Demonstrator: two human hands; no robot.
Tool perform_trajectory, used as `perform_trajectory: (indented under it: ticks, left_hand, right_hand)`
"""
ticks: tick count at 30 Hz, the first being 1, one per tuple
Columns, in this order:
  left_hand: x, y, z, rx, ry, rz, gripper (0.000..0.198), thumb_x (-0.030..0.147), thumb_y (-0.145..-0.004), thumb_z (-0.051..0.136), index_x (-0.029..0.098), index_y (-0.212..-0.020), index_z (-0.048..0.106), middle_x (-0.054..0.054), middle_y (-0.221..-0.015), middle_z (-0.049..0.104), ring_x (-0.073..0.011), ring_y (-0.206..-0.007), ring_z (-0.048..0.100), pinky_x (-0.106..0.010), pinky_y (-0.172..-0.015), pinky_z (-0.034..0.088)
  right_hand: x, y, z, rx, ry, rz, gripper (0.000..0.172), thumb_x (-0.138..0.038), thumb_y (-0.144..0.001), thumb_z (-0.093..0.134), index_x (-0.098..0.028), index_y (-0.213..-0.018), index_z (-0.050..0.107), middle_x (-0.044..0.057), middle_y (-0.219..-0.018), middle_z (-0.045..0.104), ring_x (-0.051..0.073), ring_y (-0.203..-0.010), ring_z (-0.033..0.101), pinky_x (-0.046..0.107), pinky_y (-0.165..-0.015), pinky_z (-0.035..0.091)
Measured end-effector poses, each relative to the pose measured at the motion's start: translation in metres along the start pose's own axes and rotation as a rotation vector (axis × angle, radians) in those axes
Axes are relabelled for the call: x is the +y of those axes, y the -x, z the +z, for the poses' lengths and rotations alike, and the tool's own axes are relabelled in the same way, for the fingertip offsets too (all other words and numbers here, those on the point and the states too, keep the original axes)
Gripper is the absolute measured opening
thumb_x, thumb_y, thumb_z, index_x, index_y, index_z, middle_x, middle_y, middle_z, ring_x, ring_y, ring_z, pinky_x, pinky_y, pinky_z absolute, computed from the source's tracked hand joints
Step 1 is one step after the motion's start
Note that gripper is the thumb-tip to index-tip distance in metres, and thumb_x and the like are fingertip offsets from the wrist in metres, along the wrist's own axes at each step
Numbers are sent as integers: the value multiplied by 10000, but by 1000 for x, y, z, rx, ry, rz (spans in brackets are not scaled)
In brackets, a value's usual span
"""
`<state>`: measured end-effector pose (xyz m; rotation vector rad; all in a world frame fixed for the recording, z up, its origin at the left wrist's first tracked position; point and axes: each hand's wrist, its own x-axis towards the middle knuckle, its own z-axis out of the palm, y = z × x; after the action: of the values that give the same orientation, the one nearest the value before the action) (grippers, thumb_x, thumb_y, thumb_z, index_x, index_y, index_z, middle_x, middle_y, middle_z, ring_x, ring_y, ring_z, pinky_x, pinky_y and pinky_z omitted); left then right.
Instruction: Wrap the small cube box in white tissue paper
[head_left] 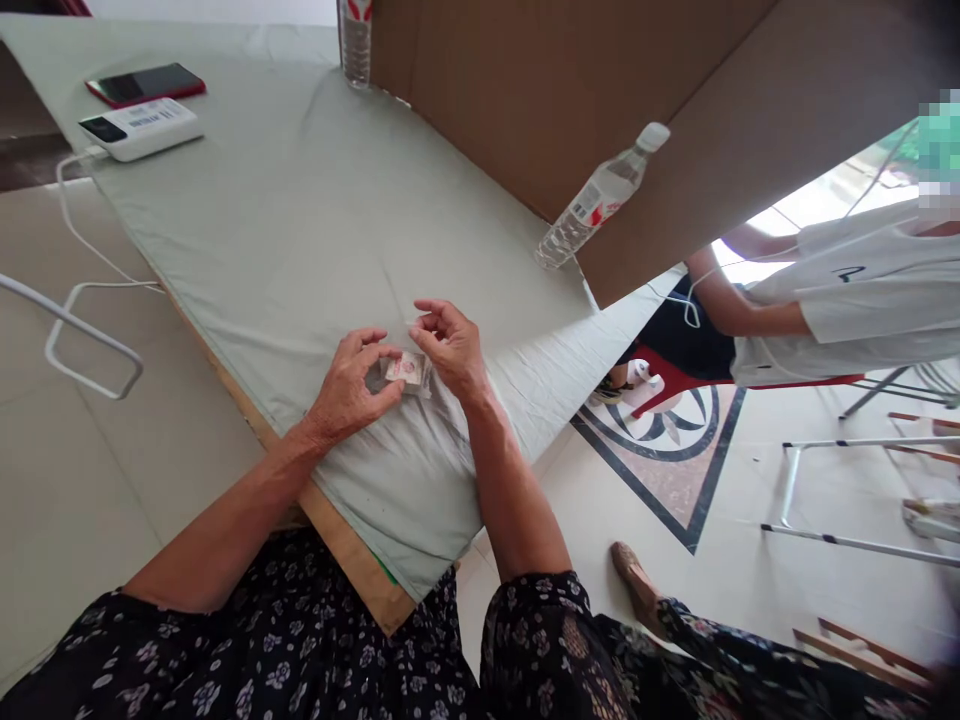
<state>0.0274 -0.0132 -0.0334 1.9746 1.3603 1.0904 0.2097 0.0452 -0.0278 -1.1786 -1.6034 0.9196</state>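
Gripped in left hand (356, 385): printed packet (406, 368), near table (255, 230) corner; right hand (454, 350), hold unclear; clear wrapper (427, 384) still on.

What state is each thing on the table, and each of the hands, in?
Small packet: in clear wrapping
Left hand: thumb and forefinger on the packet
Right hand: thumb and forefinger nearly together
Near bottle: capped
Far bottle: upright, top out of view
Phone: flat, screen dark
White device: cable plugged in
Cardboard: standing upright
Tablecloth: creased
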Motion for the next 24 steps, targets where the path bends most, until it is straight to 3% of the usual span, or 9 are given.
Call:
perform_trajectory:
  ticks: [6,10,14,18,20,24]
  left_hand:
    - [-3,-2,3,16,40,2,289,310,-814,700,211,-1086,689,-134,-1309,602,-309,-1307,564,-484,-1156,452]
    - [-6,-2,5,11,117,-1,422,268,-768,703,210,-1177,618,-137,-1317,616,-301,-1313,560,-471,-1146,458]
    - [-8,-4,6,-29,165,-20,418,283,-761,697,225,-1166,612,-119,-1288,638,-291,-1304,569,-453,-1152,446]
    - [-10,-6,5,-66,151,-4,406,293,-743,693,220,-1137,627,-114,-1284,643,-301,-1334,555,-457,-1168,430]
    - [-11,-7,4,-81,142,-11,436,288,-738,679,212,-1163,620,-118,-1325,622,-305,-1340,551,-460,-1152,445]
    - [-11,-6,5,-61,147,-20,494,315,-766,651,189,-1240,593,-125,-1316,617,-286,-1248,597,-434,-1070,502]
  right_hand:
    - [-22,34,1,13,324,-244,258,-179,-891,599,-244,-1122,692,10,-920,765,203,-944,690,394,-934,484]
    - [-28,52,0,-81,553,-349,241,-150,-931,554,-268,-1073,709,42,-998,800,258,-1103,676,463,-1031,432]
    - [-35,70,-4,-111,548,-386,257,-169,-935,566,-280,-1128,694,39,-1041,807,266,-1184,669,493,-1089,417]
    - [-31,77,-12,164,372,-304,208,-239,-971,554,-276,-1127,686,36,-962,783,242,-1061,697,477,-1034,490]
    - [-22,71,-16,239,315,-233,219,-292,-970,568,-277,-1159,678,53,-1064,770,247,-1119,678,482,-1045,503]
    - [-2,57,-19,59,230,-101,512,-462,-921,658,-288,-1395,570,104,-1477,615,289,-1365,570,521,-1123,478]
